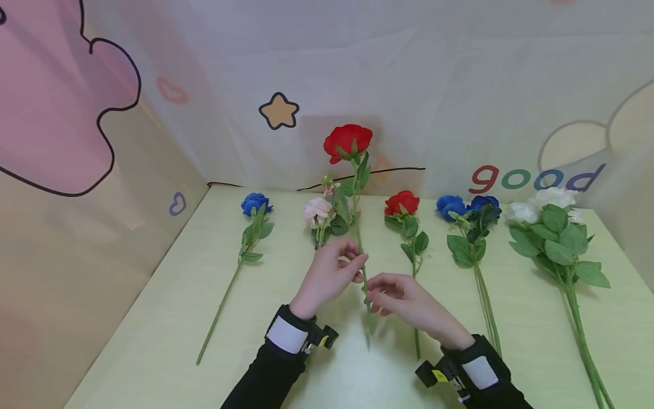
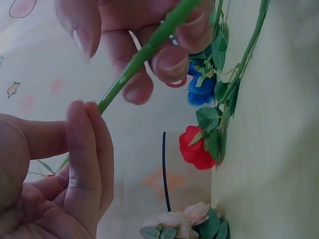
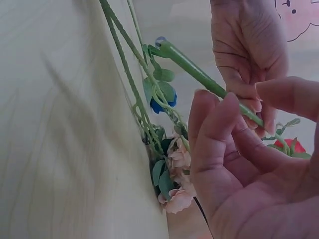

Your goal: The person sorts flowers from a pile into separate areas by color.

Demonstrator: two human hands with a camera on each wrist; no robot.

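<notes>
An upright red rose [image 1: 348, 141] with a long green stem [image 2: 142, 57] is raised above the table. My left hand [image 1: 330, 270] pinches that stem between thumb and fingertips, partway down. Lower on the stem, my right hand [image 1: 406, 301] has its loosely bent fingers [image 3: 219, 129] right at it, the thumb standing apart. In the left wrist view the right fingers pass behind the stem. Pale pink flowers [image 1: 318, 211] lie behind the left hand, partly hidden by it and the raised rose.
On the pale table [image 1: 153, 335] lie a single blue rose [image 1: 255, 204] at left, another red rose [image 1: 402, 203] right of the hands, then blue roses [image 1: 452, 207] and a white bunch [image 1: 554, 199]. A printed cloth [image 1: 409, 85] hangs behind.
</notes>
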